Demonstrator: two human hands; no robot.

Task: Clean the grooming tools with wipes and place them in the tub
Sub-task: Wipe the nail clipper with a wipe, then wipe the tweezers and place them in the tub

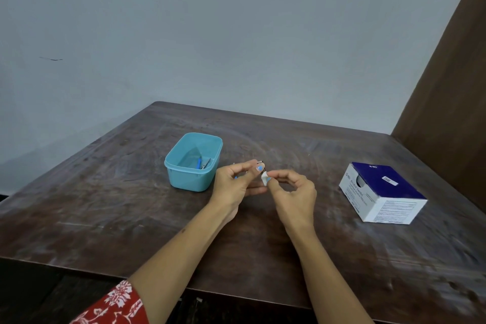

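My left hand (234, 181) pinches a small metal grooming tool (260, 163) between thumb and fingertips, its tip poking up just above my thumbnail; most of the tool is hidden by my fingers, so I cannot tell what kind it is. My right hand (292, 192) pinches a small folded white wipe (265, 177) between thumb and forefinger, and the wipe sits against the tool right where my two sets of fingertips meet. Both hands hover above the dark wooden table (105, 205), apart from its surface as far as I can tell.

Just to the left of my left fingers stands the light blue tub (193, 162), open at the top, with a blue-handled tool (199, 162) and another metal piece lying in its bottom. Well to the right of my right hand sits a blue and white box of swabs (381, 192), flat on the table. A red patterned sleeve (115, 305) covers my left upper arm near the table's near edge.
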